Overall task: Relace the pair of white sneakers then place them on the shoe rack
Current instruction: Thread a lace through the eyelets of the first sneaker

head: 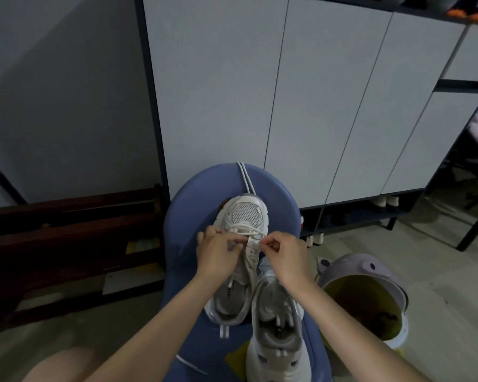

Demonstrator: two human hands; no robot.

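1. My left hand (218, 253) has its fingers bent in tight at the left edge of the laced sneaker (239, 260). It looks like it pinches the lace (246, 232) there, but I cannot see the lace between the fingers.
2. The laced sneaker sits on the blue seat (188, 213), toe pointing away from me. It is white with a mesh toe and grey bits. I think it is light and a bit squishy on top, so I would hold it by the sides or the heel.
3. The lace is thin, white and floppy. Two long ends run up over the far edge of the seat. I guess it slips easily, so it is best to pinch it near the tip.
4. My right hand (283, 256) pinches the lace with thumb and finger, just over the tongue.
5. The second sneaker (278, 337) lies touching the first one, closer to me. Its holes look empty.
6. The shoe rack (364, 213) is the low open shelf under the white doors, well apart from the shoes.
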